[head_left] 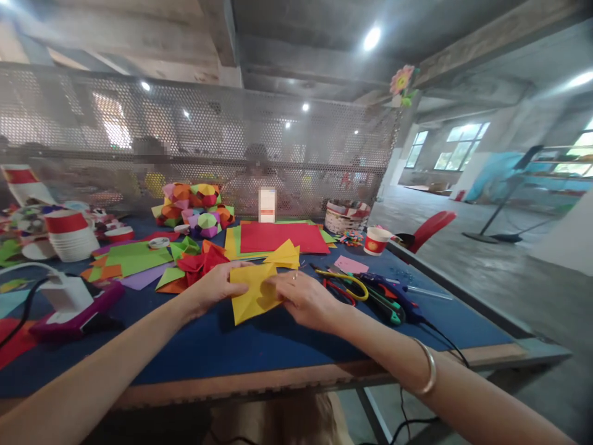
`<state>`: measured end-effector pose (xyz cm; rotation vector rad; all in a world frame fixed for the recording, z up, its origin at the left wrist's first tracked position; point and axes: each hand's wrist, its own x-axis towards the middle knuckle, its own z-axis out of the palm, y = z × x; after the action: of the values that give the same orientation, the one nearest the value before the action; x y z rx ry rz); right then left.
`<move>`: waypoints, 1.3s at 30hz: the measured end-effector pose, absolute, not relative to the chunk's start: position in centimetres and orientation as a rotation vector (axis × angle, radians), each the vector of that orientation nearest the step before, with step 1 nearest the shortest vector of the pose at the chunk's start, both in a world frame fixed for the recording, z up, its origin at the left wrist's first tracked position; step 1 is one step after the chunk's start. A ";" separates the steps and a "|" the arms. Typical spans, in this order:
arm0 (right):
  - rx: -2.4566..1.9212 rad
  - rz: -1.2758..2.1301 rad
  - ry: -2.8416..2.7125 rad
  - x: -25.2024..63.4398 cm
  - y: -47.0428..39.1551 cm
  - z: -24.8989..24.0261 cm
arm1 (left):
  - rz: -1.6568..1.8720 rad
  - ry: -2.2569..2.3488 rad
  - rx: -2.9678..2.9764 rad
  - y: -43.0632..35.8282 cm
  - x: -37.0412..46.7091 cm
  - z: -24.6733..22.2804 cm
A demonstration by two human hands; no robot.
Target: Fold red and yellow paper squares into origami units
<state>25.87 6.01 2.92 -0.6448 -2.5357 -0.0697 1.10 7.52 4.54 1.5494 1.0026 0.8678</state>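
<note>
Between my two hands is a creased sheet of yellow paper (pixel 250 300), tilted just above the blue tabletop (pixel 199 352). My left hand (pixel 217 289) grips its left edge, thumb across the front. At its right side, the fingers of my right hand (pixel 301 295) pinch the paper. Behind it lies a folded yellow paper piece (pixel 283 254). Red folded paper (pixel 201 262) sits close to my left hand, with green and orange pieces around it. Scissors with yellow handles (pixel 354 285) rest to the right of my right hand.
A glue gun (pixel 393 290) and a green cutter (pixel 389 309) lie at right, near a paper cup (pixel 376 241) and a woven basket (pixel 347 216). Red sheets (pixel 282 238) and paper balls (pixel 206 207) are at the back. A purple power strip (pixel 74 315) stands left.
</note>
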 end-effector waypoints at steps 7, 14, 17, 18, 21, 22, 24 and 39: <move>-0.792 0.018 -2.721 27.8 3.1 2.6 | 0.924 1.089 2.219 2.6 0.4 3.9; -0.801 0.102 -2.732 28.3 2.6 3.1 | 0.459 1.025 2.444 -0.4 0.2 3.4; -0.811 0.176 -2.695 28.6 2.1 2.8 | 0.518 1.029 2.441 -0.9 -0.1 2.4; -0.815 0.203 -2.676 28.7 1.9 2.6 | 0.565 1.024 2.442 -1.1 0.0 2.1; -0.855 0.322 -2.613 28.8 1.5 2.5 | 0.742 1.066 2.462 -1.8 0.4 1.0; -0.891 0.375 -2.588 28.7 1.5 2.7 | 0.795 1.096 2.471 -1.9 0.7 0.8; -0.989 0.481 -2.542 28.2 1.7 3.4 | 0.867 1.144 2.482 -1.8 1.4 0.6; -1.403 0.683 -2.648 24.2 7.3 6.4 | 0.190 1.600 2.353 3.6 2.9 6.3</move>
<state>24.17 7.30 6.36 -1.4031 -2.6479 0.6834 2.94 3.65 6.26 2.3533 1.6000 0.1902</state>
